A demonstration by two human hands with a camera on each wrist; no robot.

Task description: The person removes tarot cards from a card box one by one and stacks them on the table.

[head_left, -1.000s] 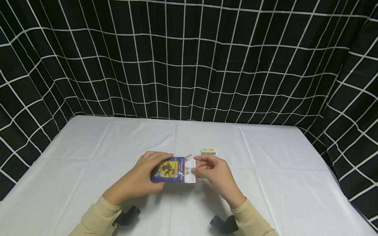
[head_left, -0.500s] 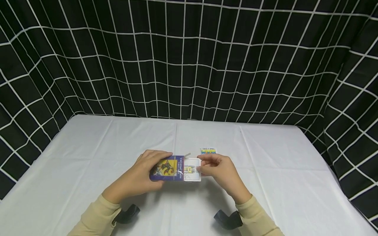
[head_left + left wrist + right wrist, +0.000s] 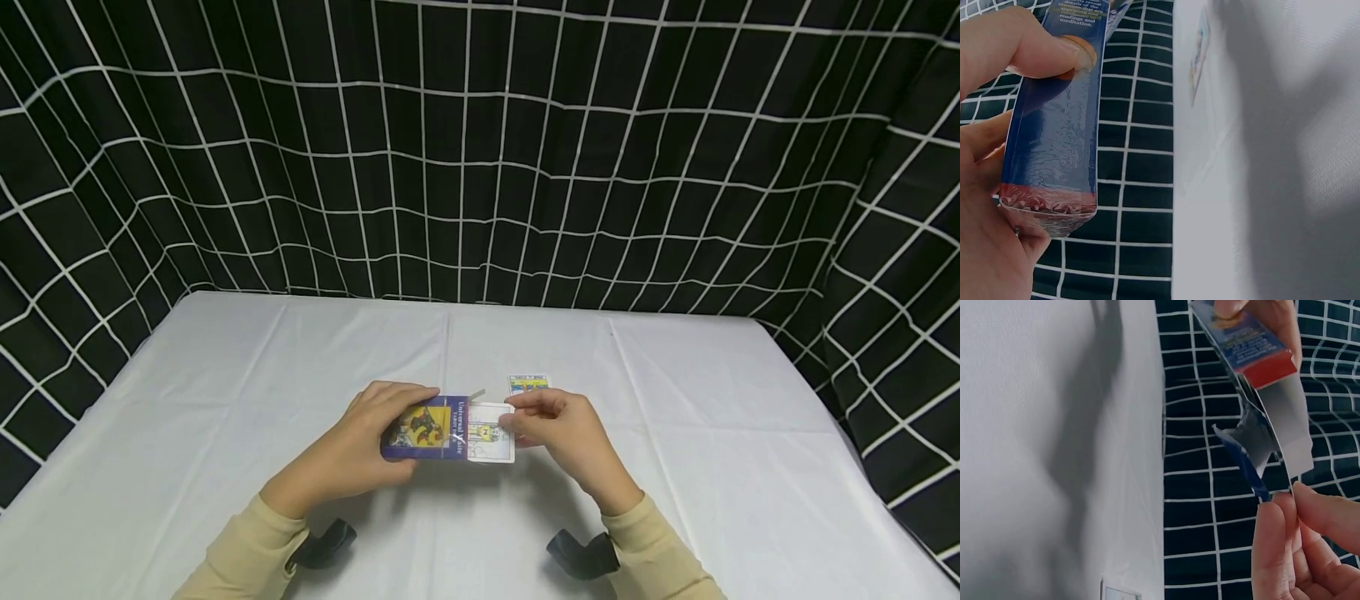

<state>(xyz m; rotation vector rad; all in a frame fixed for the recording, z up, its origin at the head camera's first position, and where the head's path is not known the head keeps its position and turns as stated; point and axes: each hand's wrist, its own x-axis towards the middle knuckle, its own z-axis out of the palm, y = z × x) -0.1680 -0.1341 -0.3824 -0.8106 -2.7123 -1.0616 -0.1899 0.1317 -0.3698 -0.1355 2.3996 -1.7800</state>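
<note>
My left hand (image 3: 352, 446) grips a purple tarot card box (image 3: 423, 431), held on its side above the table with its end facing right. The left wrist view shows the thumb pressed on the narrow blue side of the box (image 3: 1060, 137), which has a clear wrapper bunched over its red end. From the box's right end a white-bordered tarot card (image 3: 491, 447) sticks out partway. Its outer edge is pinched between the thumb and fingers of my right hand (image 3: 566, 433). A torn blue flap (image 3: 1244, 465) hangs at the box's mouth in the right wrist view.
Behind the right hand, another tarot card (image 3: 528, 383) lies face up on the white-clothed table (image 3: 337, 350), partly covered by that hand. A black curtain with a white grid (image 3: 465, 167) surrounds the table's back and sides.
The right hand has moved right, drawing the tarot card farther out of the box, with only a slight shift over the last half second. The left hand and box have stayed nearly still.
</note>
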